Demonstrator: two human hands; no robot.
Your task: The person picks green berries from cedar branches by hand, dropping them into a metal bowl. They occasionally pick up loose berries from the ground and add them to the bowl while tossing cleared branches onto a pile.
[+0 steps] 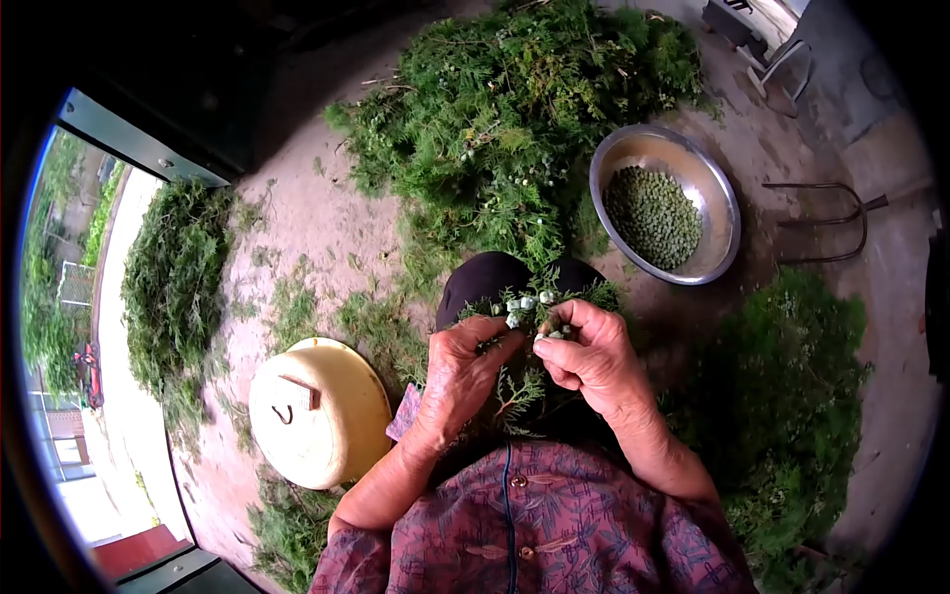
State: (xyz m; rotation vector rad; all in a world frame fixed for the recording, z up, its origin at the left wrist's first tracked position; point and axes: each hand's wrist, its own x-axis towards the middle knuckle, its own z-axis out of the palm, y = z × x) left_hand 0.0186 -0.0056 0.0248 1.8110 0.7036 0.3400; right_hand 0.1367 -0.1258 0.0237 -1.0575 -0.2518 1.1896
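Observation:
Over my lap, an evergreen sprig (515,394) with flat, scaly leaves is gripped in my left hand (463,364), its fingers closed. Pale green seed cones (527,302) cluster on it just above my fingertips. My right hand (597,358) is closed close beside, with several small green cones (559,333) between thumb and curled fingers. Some of the sprig's stem is hidden by my hands. Beyond, to the right, a metal basin (720,188) contains many loose green cones (653,218).
A large heap of evergreen branches (505,109) lies ahead, a darker pile (173,287) at left, and more greenery (782,396) at right. An upturned yellow basin (332,421) sits near my left arm. A bent metal rod frame (856,220) is on the right.

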